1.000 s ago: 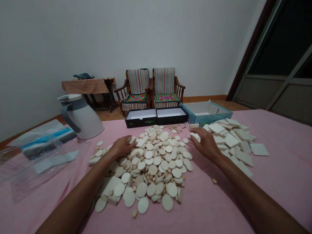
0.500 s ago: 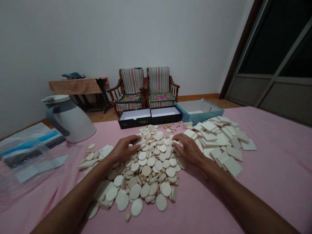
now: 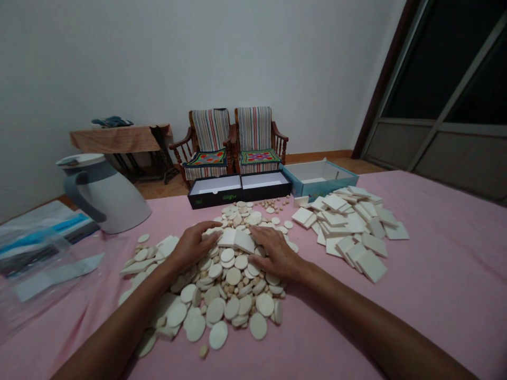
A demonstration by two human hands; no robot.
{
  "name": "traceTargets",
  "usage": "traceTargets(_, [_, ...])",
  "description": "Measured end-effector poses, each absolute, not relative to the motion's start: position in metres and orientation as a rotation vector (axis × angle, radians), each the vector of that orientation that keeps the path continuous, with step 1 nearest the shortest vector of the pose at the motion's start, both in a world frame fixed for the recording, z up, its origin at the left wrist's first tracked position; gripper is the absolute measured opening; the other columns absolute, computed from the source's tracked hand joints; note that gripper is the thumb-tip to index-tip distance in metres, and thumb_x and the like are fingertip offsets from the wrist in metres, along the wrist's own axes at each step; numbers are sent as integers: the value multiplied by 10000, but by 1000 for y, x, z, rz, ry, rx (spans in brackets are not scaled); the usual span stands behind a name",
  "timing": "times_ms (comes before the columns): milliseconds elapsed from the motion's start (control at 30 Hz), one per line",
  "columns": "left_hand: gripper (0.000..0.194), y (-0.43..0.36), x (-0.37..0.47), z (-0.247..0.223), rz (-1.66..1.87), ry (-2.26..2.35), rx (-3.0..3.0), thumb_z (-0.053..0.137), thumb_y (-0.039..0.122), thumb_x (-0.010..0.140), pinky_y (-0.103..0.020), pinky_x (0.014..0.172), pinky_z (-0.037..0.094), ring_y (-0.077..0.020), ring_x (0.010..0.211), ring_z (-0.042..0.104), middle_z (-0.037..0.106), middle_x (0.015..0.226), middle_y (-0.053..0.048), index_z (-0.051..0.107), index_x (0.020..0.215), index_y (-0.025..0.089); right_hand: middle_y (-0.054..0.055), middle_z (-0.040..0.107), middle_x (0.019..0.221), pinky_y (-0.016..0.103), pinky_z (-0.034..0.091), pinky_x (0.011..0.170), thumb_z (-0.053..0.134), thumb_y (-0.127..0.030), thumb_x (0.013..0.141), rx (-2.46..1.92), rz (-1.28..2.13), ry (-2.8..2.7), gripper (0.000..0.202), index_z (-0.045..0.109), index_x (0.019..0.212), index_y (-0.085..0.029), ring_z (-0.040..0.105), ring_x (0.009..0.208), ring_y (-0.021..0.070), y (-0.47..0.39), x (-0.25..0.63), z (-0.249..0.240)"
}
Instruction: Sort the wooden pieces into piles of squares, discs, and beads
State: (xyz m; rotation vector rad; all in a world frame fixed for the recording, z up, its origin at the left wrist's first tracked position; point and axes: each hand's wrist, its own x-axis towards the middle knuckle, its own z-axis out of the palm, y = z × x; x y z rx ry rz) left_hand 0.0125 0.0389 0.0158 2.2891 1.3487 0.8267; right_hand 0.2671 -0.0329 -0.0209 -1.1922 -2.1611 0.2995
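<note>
A heap of pale wooden discs point(image 3: 233, 276), with small wooden cubes among them, covers the middle of the table. Two white square tiles point(image 3: 236, 239) lean together on top of it. On their left, my left hand point(image 3: 197, 244) pinches the near tile edge between thumb and fingers. My right hand point(image 3: 276, 252) is at the right side of the tiles, its fingers stretched over the heap and its thumb apart. Its fingertips come up to the right tile. Farther right lies a pile of white square tiles point(image 3: 348, 221), apart from both hands.
Behind the heap stand a black open box point(image 3: 216, 198) and a blue open box point(image 3: 322, 187). Small cubes point(image 3: 270, 203) lie before them. A white jug point(image 3: 119, 203) and clear plastic packaging point(image 3: 51, 279) are at the left on the pink cloth point(image 3: 435, 253).
My right hand has moved left, from the heap's right edge to the tiles. Two square tiles now show between my hands. The whole view has shifted slightly.
</note>
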Motion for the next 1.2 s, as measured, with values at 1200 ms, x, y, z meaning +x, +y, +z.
traceTargets(1200, [354, 55, 1, -6, 750, 1657, 2348, 442, 429, 841, -295, 707, 471, -236, 832, 686, 757, 906, -62, 724, 874, 217, 116, 660, 1153, 441, 427, 941, 651, -278, 807, -1201, 220, -2151, 364, 627, 1158, -186, 570, 1099, 263, -12, 253, 4])
